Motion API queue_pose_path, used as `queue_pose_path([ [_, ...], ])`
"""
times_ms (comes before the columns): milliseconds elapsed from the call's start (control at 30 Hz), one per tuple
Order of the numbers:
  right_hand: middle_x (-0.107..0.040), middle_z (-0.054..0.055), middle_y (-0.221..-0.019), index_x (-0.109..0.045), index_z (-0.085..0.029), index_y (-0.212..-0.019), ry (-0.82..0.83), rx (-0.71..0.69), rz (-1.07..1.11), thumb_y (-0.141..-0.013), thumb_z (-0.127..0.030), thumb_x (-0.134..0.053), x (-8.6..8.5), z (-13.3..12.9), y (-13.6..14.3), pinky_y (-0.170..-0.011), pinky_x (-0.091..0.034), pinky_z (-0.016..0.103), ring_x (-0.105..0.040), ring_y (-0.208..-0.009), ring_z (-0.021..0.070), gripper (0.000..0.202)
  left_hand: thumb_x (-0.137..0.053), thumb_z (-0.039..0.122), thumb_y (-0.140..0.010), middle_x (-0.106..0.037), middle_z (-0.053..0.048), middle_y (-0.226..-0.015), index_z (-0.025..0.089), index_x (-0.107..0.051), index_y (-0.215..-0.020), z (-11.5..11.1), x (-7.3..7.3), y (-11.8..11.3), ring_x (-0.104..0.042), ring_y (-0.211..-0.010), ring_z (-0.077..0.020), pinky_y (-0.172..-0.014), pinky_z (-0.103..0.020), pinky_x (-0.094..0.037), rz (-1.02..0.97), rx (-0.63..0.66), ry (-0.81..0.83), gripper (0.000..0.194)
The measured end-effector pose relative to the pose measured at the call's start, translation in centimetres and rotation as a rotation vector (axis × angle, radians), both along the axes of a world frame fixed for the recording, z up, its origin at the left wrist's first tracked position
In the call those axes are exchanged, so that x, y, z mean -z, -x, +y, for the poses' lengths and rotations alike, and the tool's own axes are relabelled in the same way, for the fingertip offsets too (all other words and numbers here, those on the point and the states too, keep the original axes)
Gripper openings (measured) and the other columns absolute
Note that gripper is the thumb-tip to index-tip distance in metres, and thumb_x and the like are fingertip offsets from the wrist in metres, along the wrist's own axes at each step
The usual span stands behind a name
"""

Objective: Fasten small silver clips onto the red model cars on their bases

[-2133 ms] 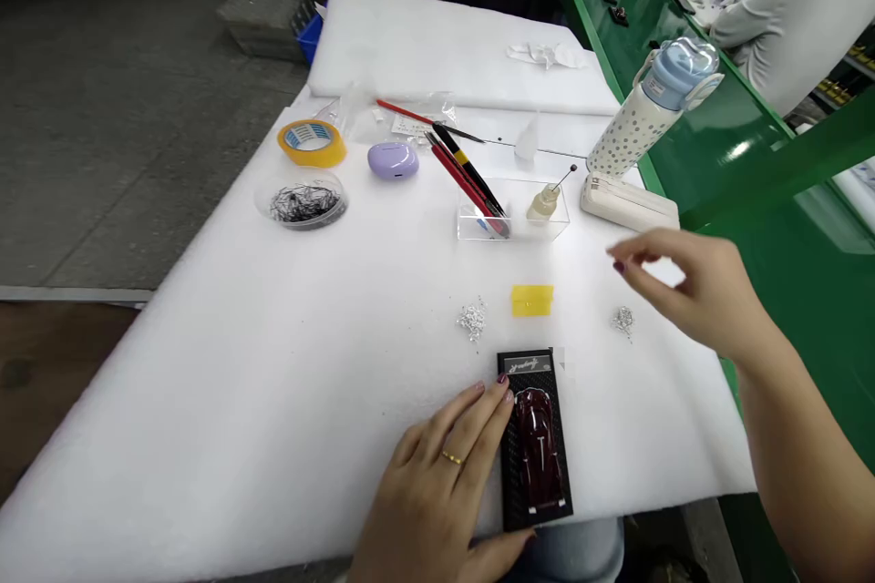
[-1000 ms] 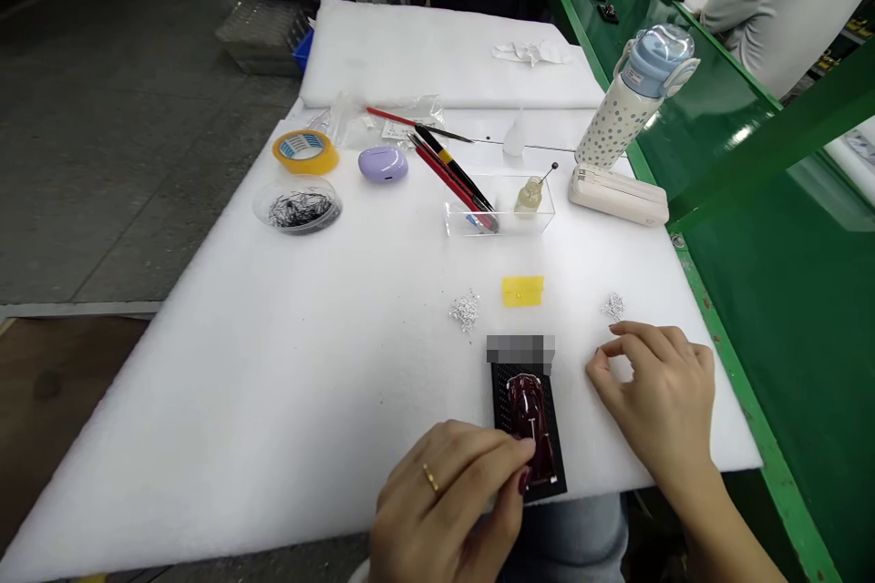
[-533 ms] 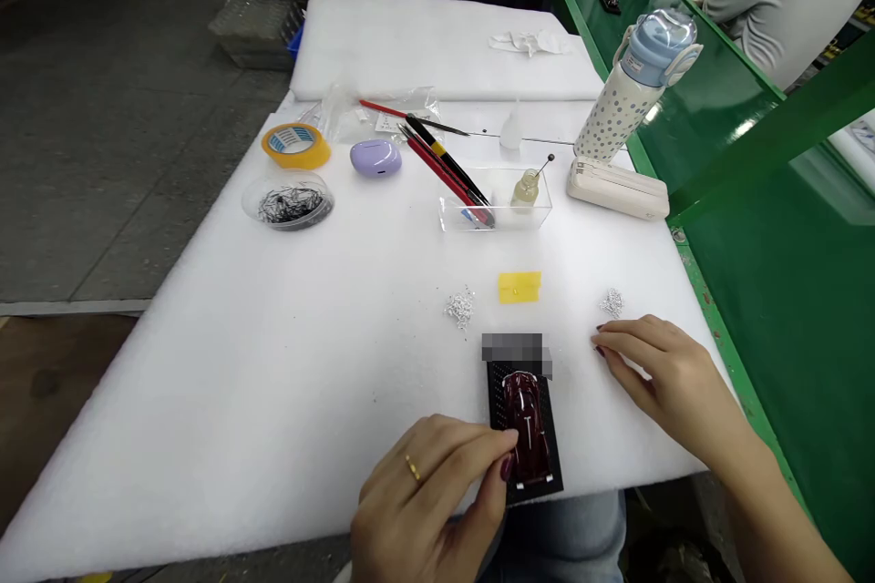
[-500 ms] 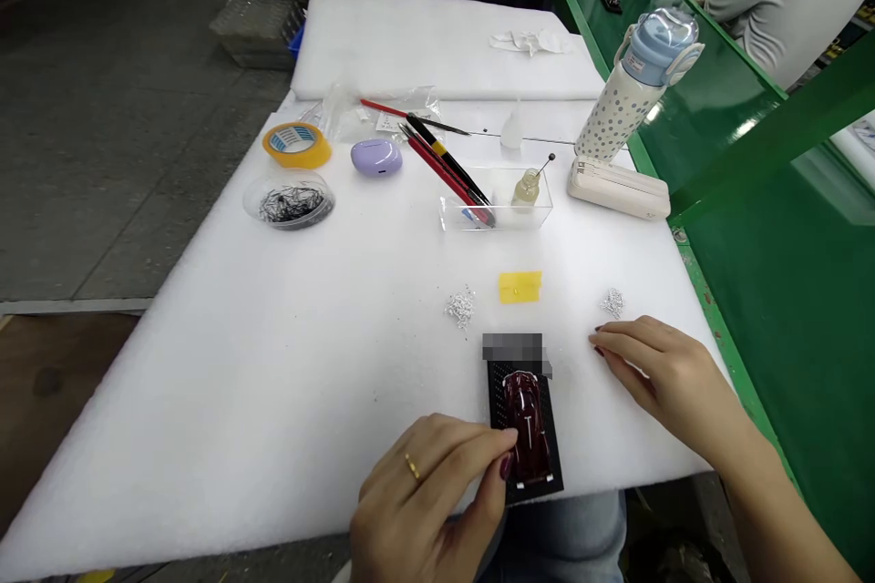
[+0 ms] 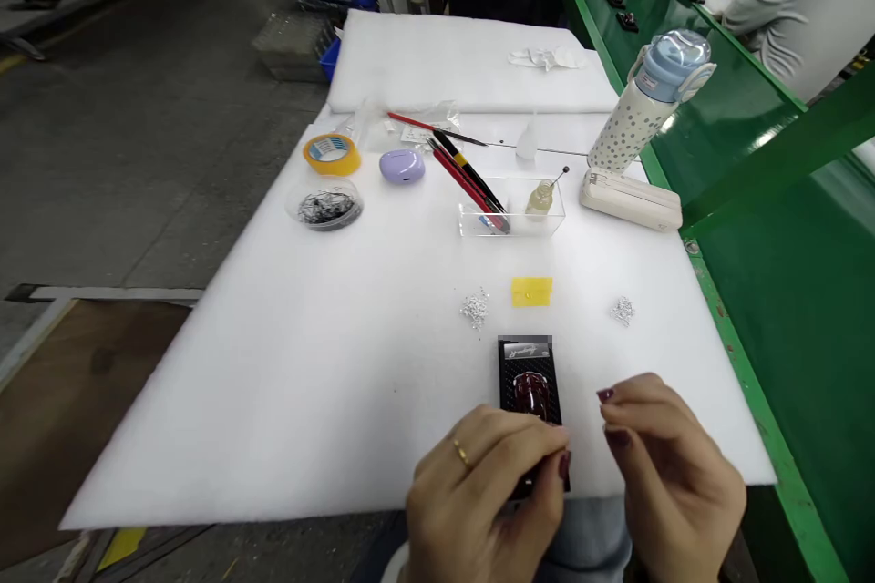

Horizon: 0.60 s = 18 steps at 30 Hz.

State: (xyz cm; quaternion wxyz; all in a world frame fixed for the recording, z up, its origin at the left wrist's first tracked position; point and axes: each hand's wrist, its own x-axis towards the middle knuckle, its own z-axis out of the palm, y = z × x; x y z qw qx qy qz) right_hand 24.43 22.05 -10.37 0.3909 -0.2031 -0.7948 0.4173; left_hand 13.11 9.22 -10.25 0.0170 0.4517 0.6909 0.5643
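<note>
A dark red model car [image 5: 531,393] rests on a black plate [image 5: 507,373] near the table's front edge. My left hand [image 5: 496,483] is over the lower part of the car and plate and hides them; its thumb and index finger are pinched, and anything between them is too small to make out. To the right of the plate is my right hand [image 5: 666,465], raised, with thumb and fingertips close together; whether it holds something small cannot be seen. Two piles of tiny silvery parts, a left one [image 5: 475,310] and a right one [image 5: 622,311], flank a yellow tape piece [image 5: 531,291].
Farther back are a clear tray [image 5: 512,223] with tweezers and a small bottle [image 5: 540,199], a beige case [image 5: 630,199], a spotted water bottle [image 5: 633,123], a purple case [image 5: 402,166], a tape roll [image 5: 332,154] and a dish of black strands [image 5: 329,205]. A green partition [image 5: 786,282] borders the right.
My right hand has moved back from beside the right pile toward my left hand, its fingers now curled. The view has shifted, and my left hand now covers more of the car.
</note>
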Motion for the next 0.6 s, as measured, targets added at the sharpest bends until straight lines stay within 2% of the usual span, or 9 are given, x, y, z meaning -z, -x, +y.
queue_pose_path([
  [67, -0.067, 0.003, -0.09, -0.07, -0.022, -0.101, 0.03, 0.037, 0.096, -0.091, -0.006, -0.061, 0.0, -2.2, 0.5, -0.068, -0.054, 0.027, -0.064, -0.09, 0.0159, 0.02, -0.066, 0.004, -0.086, -0.074, 0.001, -0.085, 0.016, -0.07, -0.097, 0.5, -0.4, -0.5, -0.07, -0.079, -0.0066, -0.074, -0.016, -0.061, -0.007, -0.015, -0.052, 0.017],
  [133, -0.067, 0.003, -0.088, -0.07, -0.022, -0.099, 0.038, 0.06, 0.139, -0.091, -0.006, -0.061, 0.1, -3.3, 0.9, -0.066, -0.053, 0.027, -0.064, -0.087, 0.0155, 0.02, -0.067, 0.004, -0.085, -0.074, 0.001, -0.084, 0.016, -0.069, -0.097, 0.8, -0.7, -0.8, -0.07, -0.078, -0.0072, -0.074, -0.017, -0.061, -0.01, -0.037, -0.086, 0.017],
  [367, -0.067, 0.004, -0.089, -0.071, -0.022, -0.1, -0.027, 0.105, 0.18, -0.088, -0.001, -0.059, 0.1, -3.7, 1.3, -0.063, -0.05, 0.031, -0.063, -0.082, 0.0169, 0.027, -0.065, 0.007, -0.087, -0.074, 0.001, -0.081, 0.018, -0.07, -0.092, 0.5, -1.0, -1.3, -0.071, -0.074, -0.0077, -0.07, -0.017, -0.061, -0.057, -0.05, -0.072, 0.013],
  [600, -0.067, 0.005, -0.09, -0.071, -0.023, -0.101, -0.01, 0.122, 0.197, -0.087, 0.0, -0.058, 0.4, -4.1, 1.2, -0.062, -0.05, 0.033, -0.063, -0.083, 0.0181, 0.03, -0.063, 0.006, -0.088, -0.072, 0.002, -0.078, 0.019, -0.069, -0.09, 0.5, -1.2, -1.2, -0.07, -0.073, -0.0076, -0.069, -0.017, -0.062, -0.111, -0.017, -0.053, 0.015],
])
